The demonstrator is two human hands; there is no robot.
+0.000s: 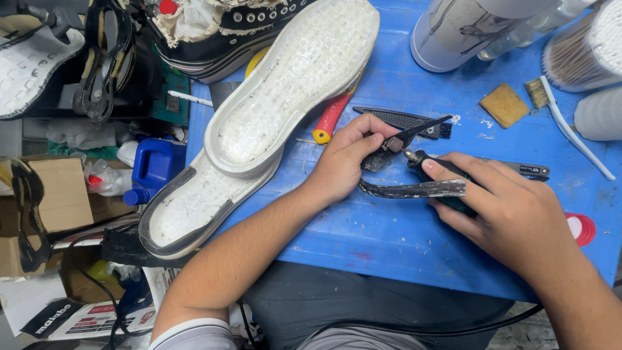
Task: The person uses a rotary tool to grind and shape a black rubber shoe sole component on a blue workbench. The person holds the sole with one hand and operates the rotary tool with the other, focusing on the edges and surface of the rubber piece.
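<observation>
My left hand (346, 159) pinches the end of a thin black rubber strip (414, 190) against the blue table (389, 240). The strip curls from my fingertips around toward my right hand. My right hand (512, 214) grips a dark green rotary tool (427, 165); its small grinding tip touches the strip piece just beside my left thumb. A black cord runs from the tool under my right forearm.
Two white shoe soles (285, 84) (188, 207) lie stacked at the table's left edge. A red-handled tool (330, 116), black file (402, 120), sponge (504, 105), white brush (570, 129), red cap (581, 228) and containers (453, 29) surround the hands. Shoes and boxes sit left.
</observation>
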